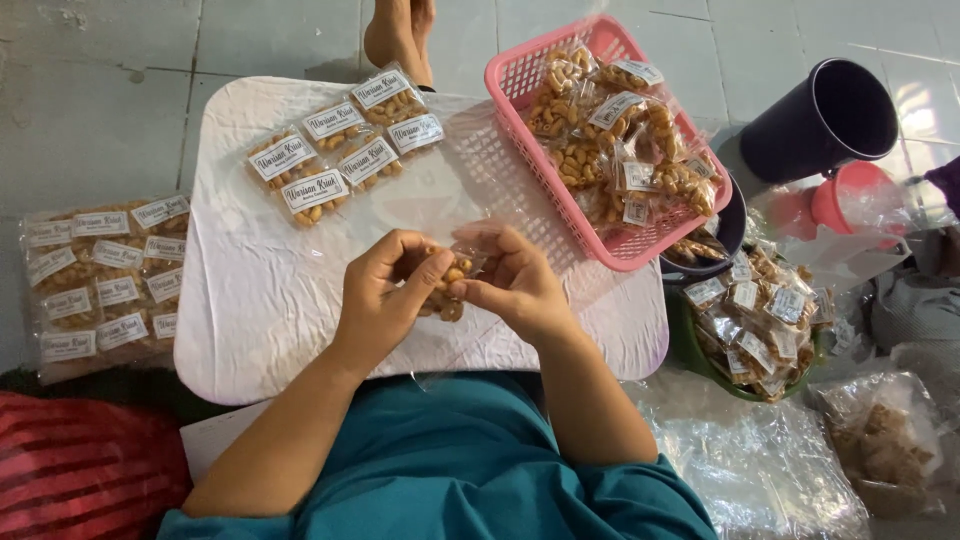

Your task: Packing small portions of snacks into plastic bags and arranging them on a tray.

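My left hand (385, 290) and my right hand (515, 280) meet over the middle of a low white plastic-covered table (270, 300). Both hold one small clear packet of cashew-like nuts (447, 285) between the fingers. The packet's upper part is pinched by my right hand, and the nuts show between the two hands. Several finished nut packets with white labels (340, 145) lie in a cluster at the table's far left.
A pink basket (510, 80) full of nut packets sits at the table's far right corner. A stack of packed packets (100, 280) lies on the floor at left. At right stand a dark cup (830, 120), a pink lid (850, 195), a green bowl of snack packets (760, 320). A person's foot (400, 35) is beyond the table.
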